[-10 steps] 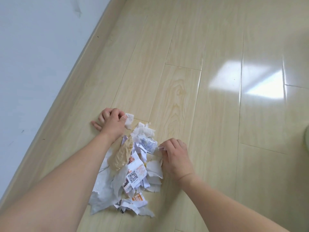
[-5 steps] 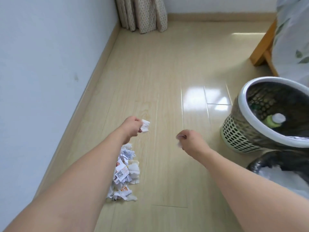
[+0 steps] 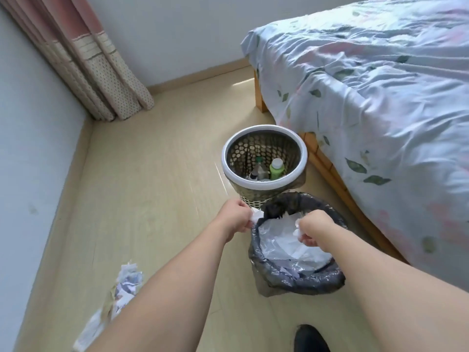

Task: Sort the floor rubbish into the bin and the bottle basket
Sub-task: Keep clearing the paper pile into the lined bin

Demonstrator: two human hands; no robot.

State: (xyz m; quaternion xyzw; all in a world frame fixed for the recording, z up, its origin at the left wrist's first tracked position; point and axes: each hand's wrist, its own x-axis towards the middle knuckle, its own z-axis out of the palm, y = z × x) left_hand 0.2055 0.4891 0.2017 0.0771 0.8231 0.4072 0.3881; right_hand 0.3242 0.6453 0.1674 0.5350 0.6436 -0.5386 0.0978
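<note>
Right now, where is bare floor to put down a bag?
Free: the floor between the curtain, the wall and the basket. Crowded: the paper pile at lower left; bin and basket against the bed.

Left hand (image 3: 234, 218): holds a white paper bit (image 3: 256, 215) at the bin (image 3: 299, 280) edge, frame middle.
Right hand (image 3: 316, 228): holds paper over the bin.
Basket (image 3: 264, 182): bottles inside, just above.
</note>
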